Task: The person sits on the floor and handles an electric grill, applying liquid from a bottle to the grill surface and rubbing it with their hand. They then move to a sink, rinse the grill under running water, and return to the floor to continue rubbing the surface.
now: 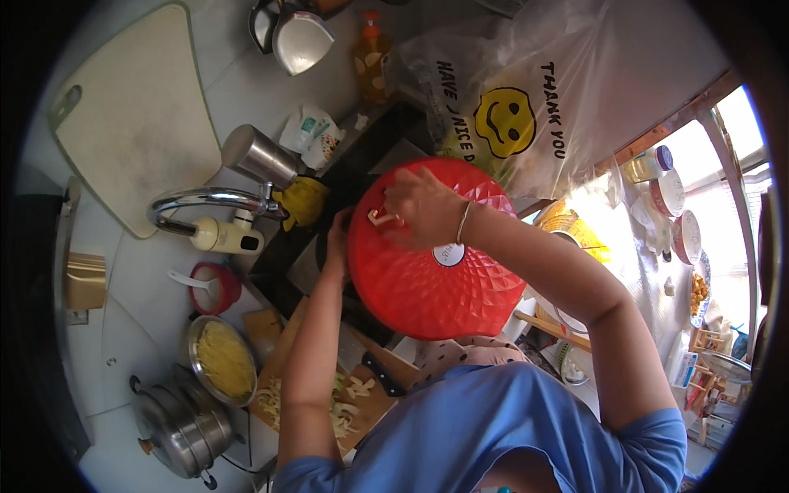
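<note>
A red plastic basin [431, 296] with a faceted pattern and a white round label is tilted over the dark sink [271, 271]. My left hand [338, 240] grips its left edge, fingers partly hidden behind it. Over the basin's patterned surface is my right hand [422, 209], blurred, with curled fingers and a bangle at the wrist; whether it holds anything is unclear. A small pale, bent piece [383, 217] shows by its fingers. Left of the sink are a chrome faucet [209, 197] and a yellow cloth or glove [303, 202].
A wooden cutting board [370, 410] bears chopped pale vegetables and a black-handled knife [382, 374]. Nearby are a metal bowl of yellow shreds [225, 360], a red cup with a white spoon [216, 288], a steel pot [185, 425], a white board [142, 117] and a plastic bag [573, 80].
</note>
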`<state>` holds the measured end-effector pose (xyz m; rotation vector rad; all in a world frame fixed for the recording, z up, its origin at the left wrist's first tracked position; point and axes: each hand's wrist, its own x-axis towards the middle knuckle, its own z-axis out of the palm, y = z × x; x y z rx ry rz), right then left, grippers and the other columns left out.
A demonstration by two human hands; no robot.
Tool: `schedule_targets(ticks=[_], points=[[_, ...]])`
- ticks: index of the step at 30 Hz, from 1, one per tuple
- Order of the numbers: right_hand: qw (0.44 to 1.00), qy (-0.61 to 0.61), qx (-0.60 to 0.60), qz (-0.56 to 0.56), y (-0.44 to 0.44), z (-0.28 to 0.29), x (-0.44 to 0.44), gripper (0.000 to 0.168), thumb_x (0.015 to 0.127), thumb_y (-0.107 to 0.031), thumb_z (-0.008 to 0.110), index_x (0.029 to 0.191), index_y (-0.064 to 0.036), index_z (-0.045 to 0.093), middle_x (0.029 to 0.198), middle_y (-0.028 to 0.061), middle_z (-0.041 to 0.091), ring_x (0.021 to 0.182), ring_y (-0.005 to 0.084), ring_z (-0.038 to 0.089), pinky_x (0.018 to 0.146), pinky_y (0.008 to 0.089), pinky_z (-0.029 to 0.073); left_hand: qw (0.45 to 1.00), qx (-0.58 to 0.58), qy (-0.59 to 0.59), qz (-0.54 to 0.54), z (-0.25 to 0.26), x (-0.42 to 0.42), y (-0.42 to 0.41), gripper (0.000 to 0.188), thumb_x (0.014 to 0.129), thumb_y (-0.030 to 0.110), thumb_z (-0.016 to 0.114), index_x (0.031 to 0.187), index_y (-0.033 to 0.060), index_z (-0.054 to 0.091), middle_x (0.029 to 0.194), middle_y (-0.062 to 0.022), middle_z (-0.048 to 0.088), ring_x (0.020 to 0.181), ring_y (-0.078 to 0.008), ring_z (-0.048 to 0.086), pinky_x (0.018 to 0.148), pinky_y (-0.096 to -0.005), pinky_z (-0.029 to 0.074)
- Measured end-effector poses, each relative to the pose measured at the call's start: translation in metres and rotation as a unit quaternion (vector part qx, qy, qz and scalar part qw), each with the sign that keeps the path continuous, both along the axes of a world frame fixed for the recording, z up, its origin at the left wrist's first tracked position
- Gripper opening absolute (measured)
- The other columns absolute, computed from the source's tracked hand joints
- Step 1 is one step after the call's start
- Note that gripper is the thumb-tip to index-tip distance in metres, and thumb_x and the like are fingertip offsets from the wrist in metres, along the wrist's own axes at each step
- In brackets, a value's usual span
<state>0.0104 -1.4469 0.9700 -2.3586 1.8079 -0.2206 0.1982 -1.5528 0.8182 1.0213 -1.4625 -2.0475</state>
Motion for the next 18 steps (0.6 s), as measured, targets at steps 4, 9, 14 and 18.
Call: schedule_targets(ticks=[4, 9, 14, 18], points=[[0.982, -0.114, -0.146, 0.047, -0.022, 0.018, -0.023, 0.037, 0.077, -0.037, 0.081, 0.077, -0.004, 0.065, 0.08, 0.01, 0.061, 0.093, 0.0269, 0.056, 0.079, 0.0402, 0.048, 0.998, 0.001, -0.051, -0.044, -0.007, -0.013, -0.022, 0.056, 0.093, 0.016, 0.067, 0.142, 0.0001, 0.046, 0.127, -0.0181, 0.063, 0.111, -0.0248, 0.063, 0.096, -0.0375, 0.052], [0.966, -0.192, -0.163, 0.051, -0.008, 0.087, -0.056, 0.046, 0.07, -0.036, 0.089, 0.076, -0.001, 0.059, 0.075, 0.0076, 0.053, 0.083, 0.0254, 0.051, 0.069, 0.0372, 0.046, 0.99, 0.038, -0.119, -0.069, 0.006, -0.016, -0.022, 0.076, 0.089, 0.023, 0.075, 0.151, -0.0007, 0.037, 0.125, -0.0223, 0.065, 0.101, -0.0272, 0.07, 0.087, -0.0383, 0.056], [0.951, -0.27, -0.151, 0.011, 0.028, 0.134, -0.069, 0.044, 0.068, -0.027, 0.091, 0.07, -0.002, 0.054, 0.077, 0.0068, 0.05, 0.083, 0.0238, 0.05, 0.085, 0.0388, 0.043, 0.963, 0.089, -0.229, -0.109, -0.023, -0.012, -0.033, 0.082, 0.094, 0.039, 0.069, 0.158, 0.0061, 0.028, 0.141, -0.0226, 0.055, 0.119, -0.0336, 0.061, 0.096, -0.0484, 0.051], [0.897, -0.36, -0.247, 0.065, 0.059, 0.142, -0.103, 0.045, 0.066, -0.032, 0.091, 0.074, -0.007, 0.055, 0.087, 0.0085, 0.055, 0.094, 0.0275, 0.052, 0.099, 0.0453, 0.038, 0.944, 0.054, -0.317, -0.075, -0.058, 0.002, -0.034, 0.076, 0.099, 0.053, 0.054, 0.158, 0.0113, 0.029, 0.154, -0.0186, 0.043, 0.137, -0.0376, 0.045, 0.108, -0.0577, 0.038]])
